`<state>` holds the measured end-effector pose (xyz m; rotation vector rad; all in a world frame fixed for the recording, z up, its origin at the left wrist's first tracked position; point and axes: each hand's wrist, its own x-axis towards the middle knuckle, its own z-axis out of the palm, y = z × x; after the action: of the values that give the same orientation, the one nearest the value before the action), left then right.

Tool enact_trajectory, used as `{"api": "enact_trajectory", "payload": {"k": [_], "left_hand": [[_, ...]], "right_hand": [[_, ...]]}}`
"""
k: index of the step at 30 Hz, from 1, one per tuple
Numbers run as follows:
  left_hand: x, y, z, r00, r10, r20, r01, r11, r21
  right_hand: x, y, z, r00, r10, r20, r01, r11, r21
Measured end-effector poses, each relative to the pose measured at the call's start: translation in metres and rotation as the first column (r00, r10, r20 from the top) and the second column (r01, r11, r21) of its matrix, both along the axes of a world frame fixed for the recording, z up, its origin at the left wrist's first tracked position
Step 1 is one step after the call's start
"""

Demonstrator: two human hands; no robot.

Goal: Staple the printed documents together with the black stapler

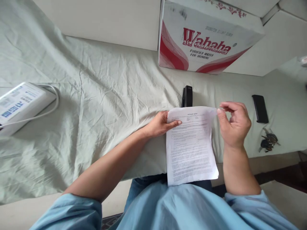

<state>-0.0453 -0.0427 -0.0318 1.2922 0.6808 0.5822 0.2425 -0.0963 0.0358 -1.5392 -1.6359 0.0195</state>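
A printed sheaf of paper point(189, 150) hangs over the near edge of the cloth-covered table, its text facing me. My left hand point(162, 124) grips its upper left edge, with the thumb on the front and the fingers behind. At the upper right corner, my right hand point(233, 121) pinches the paper between thumb and forefinger, bending that corner outward. Just beyond the top edge lies a black stapler point(187, 95), its lower end hidden by the paper. How many sheets there are, I cannot tell.
A pale green wrinkled cloth point(107, 83) covers the table. At the back stands a Wahaha water carton point(203, 41). To the right lie a black phone point(260, 108) and a bunch of keys point(269, 141). On the left sits a white box point(26, 102) with a cable point(57, 99).
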Motion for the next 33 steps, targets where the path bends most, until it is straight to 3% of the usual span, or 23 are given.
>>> {"api": "enact_trajectory", "payload": {"k": [4,9,21,26,33], "left_hand": [[0.0,0.0,0.001,1.0,0.014,0.021,-0.014,1.0,0.009],[0.003,0.0,0.001,0.998,0.03,0.058,-0.033,0.998,0.054],[0.005,0.002,0.003,0.999,0.006,0.049,-0.012,0.994,0.108],[0.005,0.001,0.003,1.0,0.008,0.008,-0.008,0.997,0.078],[0.006,0.0,0.001,1.0,0.029,-0.005,-0.029,0.99,0.139]], "right_hand": [[-0.041,0.009,0.021,0.953,0.25,0.174,-0.237,0.967,-0.09],[-0.074,0.026,0.008,0.874,0.42,0.245,-0.383,0.905,-0.186],[-0.064,0.037,0.004,0.845,0.499,0.192,-0.423,0.844,-0.329],[-0.057,0.042,0.008,0.851,0.489,0.193,-0.42,0.853,-0.31],[-0.062,0.04,0.007,0.86,0.486,0.156,-0.43,0.855,-0.292]]}}
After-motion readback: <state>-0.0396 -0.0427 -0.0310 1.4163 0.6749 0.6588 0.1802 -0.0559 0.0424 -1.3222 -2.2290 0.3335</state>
